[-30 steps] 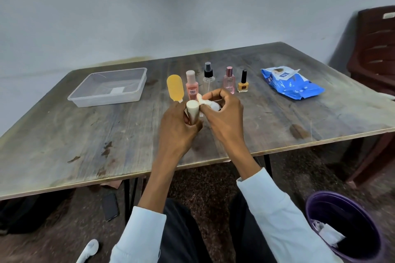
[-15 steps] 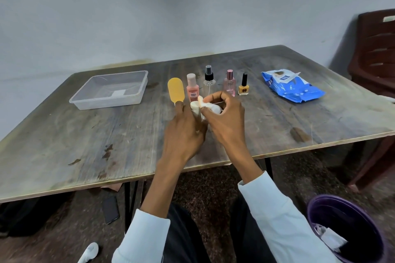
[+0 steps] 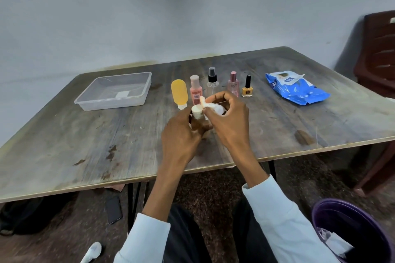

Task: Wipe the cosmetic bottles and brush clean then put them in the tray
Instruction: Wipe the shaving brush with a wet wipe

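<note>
The left hand (image 3: 181, 132) has its fingers (image 3: 198, 127) curled around a cream-capped bottle (image 3: 197, 111), held upright above the table (image 3: 85, 145). The right hand (image 3: 229, 121) pinches a white wipe (image 3: 211, 105) against the cap. Just beyond the fingers stand a yellow tube (image 3: 179, 93), pink bottle (image 3: 195, 89), clear spray bottle (image 3: 212, 83), pink perfume bottle (image 3: 233, 84) and yellow nail polish (image 3: 247, 88). The clear tray (image 3: 115, 103) sits farther left of the fingers, a blue wipes pack (image 3: 296, 89) to their right.

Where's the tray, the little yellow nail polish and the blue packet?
tray (image 3: 136, 102), head view, front wall.
yellow nail polish (image 3: 247, 91), head view, glass body.
blue packet (image 3: 299, 92), head view, middle of wrapper.
</note>
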